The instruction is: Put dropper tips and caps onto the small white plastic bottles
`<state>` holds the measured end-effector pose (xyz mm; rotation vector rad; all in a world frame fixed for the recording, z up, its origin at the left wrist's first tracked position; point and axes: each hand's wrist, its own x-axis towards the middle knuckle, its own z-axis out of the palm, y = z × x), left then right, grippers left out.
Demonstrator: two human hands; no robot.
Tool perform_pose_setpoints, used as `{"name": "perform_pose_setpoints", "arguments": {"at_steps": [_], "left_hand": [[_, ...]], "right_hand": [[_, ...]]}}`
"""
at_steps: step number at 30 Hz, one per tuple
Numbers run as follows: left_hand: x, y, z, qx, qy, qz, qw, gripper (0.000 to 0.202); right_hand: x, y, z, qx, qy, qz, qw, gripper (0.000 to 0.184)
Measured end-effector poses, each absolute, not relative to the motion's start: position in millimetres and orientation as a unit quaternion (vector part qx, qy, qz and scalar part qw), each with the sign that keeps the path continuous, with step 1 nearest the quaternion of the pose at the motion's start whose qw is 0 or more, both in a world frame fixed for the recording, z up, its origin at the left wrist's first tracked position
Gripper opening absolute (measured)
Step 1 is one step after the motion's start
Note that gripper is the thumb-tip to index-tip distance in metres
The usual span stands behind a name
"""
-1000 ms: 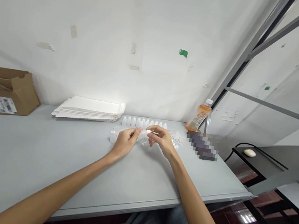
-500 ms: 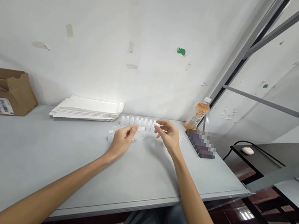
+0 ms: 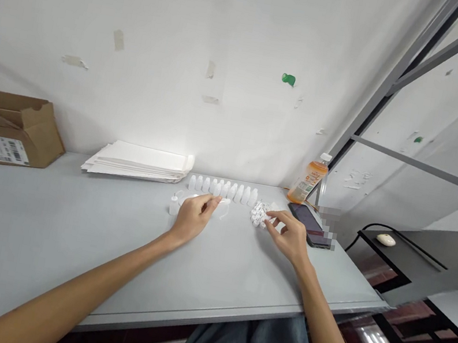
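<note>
My left hand point(image 3: 193, 216) rests on the grey table point(image 3: 68, 238) with its fingers curled, pinching a small white bottle point(image 3: 216, 198) by a clear round piece point(image 3: 223, 208). My right hand point(image 3: 288, 235) lies further right, fingertips pinching at a small pile of white caps point(image 3: 260, 214). Just behind both hands, several small white dropper bottles point(image 3: 224, 189) stand in a row. One lone small bottle point(image 3: 173, 205) stands to the left of my left hand.
A stack of white paper sheets point(image 3: 138, 160) lies at the back by the wall. An open cardboard box point(image 3: 3, 128) sits far left. An orange drink bottle point(image 3: 307, 180) and a dark phone point(image 3: 310, 225) are at the right. A side desk holds a mouse point(image 3: 385, 239).
My right hand has moved away from my left hand, to the right and down onto the pile of caps. My left hand has stayed in place.
</note>
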<state>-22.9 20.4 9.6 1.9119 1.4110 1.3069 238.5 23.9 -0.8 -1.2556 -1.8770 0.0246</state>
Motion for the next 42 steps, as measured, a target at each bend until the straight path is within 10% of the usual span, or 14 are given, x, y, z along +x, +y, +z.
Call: {"name": "perform_pose_setpoints", "arguments": {"at_steps": [13,42], "left_hand": [[-22.0,19.7,7.4,0.697,0.505,0.469,0.199,0.042],[-20.4,19.6,2.6,0.715,0.479,0.479,0.173,0.034]], "right_hand": [[236.5,19.5,-20.5,-0.523,-0.797,-0.092,0.287,0.018],[224.2,20.3,-14.7,-0.453,-0.768,-0.04,0.451,0.013]]}}
